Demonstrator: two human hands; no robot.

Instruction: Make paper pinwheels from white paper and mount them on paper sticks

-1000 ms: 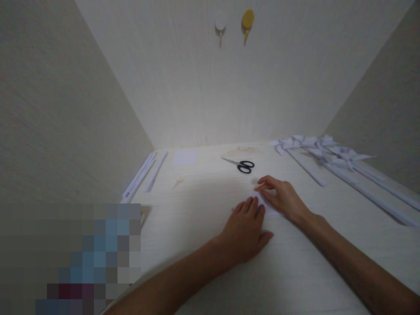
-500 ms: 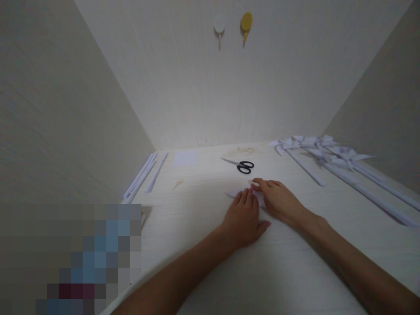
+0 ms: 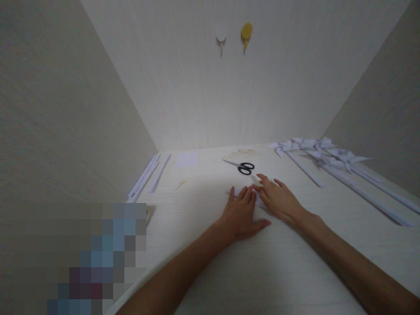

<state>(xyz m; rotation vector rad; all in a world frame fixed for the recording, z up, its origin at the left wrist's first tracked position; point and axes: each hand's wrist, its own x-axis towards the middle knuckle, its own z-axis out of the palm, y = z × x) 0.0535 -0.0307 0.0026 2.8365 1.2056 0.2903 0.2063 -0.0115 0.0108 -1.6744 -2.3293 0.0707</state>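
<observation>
A small piece of white paper (image 3: 259, 201) lies on the table, mostly covered by my hands. My left hand (image 3: 238, 216) rests flat on it, fingers spread forward and thumb stretched out to the right. On the paper's right side is my right hand (image 3: 278, 199), its fingers apart, with one fingertip touching the paper close to my left fingertips. Just beyond the hands lie scissors (image 3: 241, 166) with black handles, blades pointing left.
Paper pinwheels (image 3: 328, 153) on rolled paper sticks lie at the right. More paper sticks (image 3: 144, 177) and a square paper sheet (image 3: 187, 159) are at the left, near some toothpick-like slivers (image 3: 181, 183). Two hooks (image 3: 246, 33) hang on the back wall. A blurred patch covers the lower left.
My left fingers have spread wider on the paper. My right hand's fingers have lifted and separated, one fingertip staying by the paper. The view has tilted slightly upward.
</observation>
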